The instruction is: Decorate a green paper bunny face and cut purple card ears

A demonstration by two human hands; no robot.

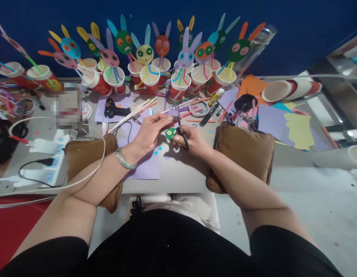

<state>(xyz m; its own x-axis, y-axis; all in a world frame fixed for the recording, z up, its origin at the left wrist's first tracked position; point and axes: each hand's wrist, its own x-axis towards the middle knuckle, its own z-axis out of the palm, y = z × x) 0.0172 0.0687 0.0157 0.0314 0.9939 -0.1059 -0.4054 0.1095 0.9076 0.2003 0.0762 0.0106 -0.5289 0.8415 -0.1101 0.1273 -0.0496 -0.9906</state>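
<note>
Fingers pinched together, my left hand (152, 132) holds a small piece of purple paper (174, 114) above the middle of the table. My right hand (192, 141) is closed on black-handled scissors (182, 139), whose blades point away from me beside the purple paper. A green paper disc (170, 134) with pale eye shapes is between the hands, close to my right fingertips; whether those fingers touch it I cannot tell. Small blue paper dots (156, 152) lie on the table below, beside a purple sheet (146, 167).
Red cups (178, 92) with paper rabbit figures line the back. A glue gun (116, 109) lies left of centre. Brown cushions (244, 154) flank the work area under my arms. A power strip (55, 161) with cables is at the left, coloured paper (273, 123) at the right.
</note>
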